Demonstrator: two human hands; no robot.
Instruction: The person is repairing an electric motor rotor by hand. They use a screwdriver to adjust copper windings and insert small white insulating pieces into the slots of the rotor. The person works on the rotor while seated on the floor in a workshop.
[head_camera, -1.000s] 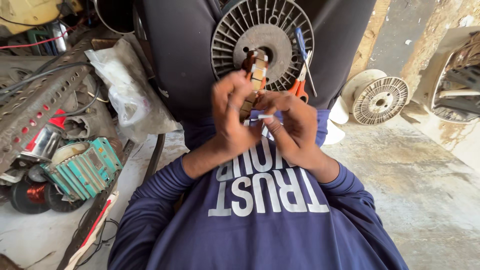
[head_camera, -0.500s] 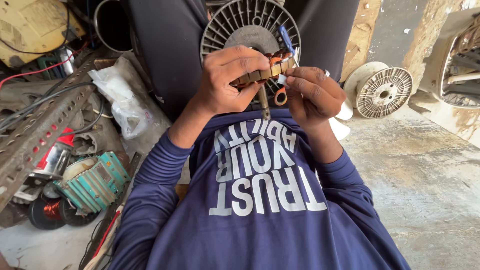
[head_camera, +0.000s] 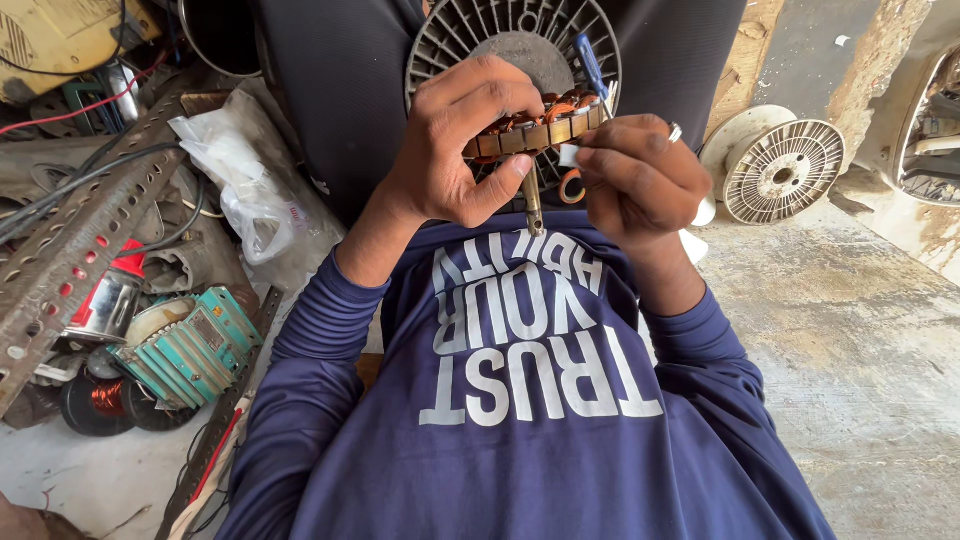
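L hand (head_camera: 455, 150) gripping stator (head_camera: 535, 128), grey fan cover (head_camera: 470, 35) behind, spool (head_camera: 780, 170) nearby

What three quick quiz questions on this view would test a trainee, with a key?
1. True or false: both hands touch the copper-wound stator.
2. Which hand wears a ring: A left hand, B right hand?
3. What grey round part lies behind the hands?

Key: 1 true. 2 B. 3 The finned fan housing. The teal motor sits at the person's left, untouched.
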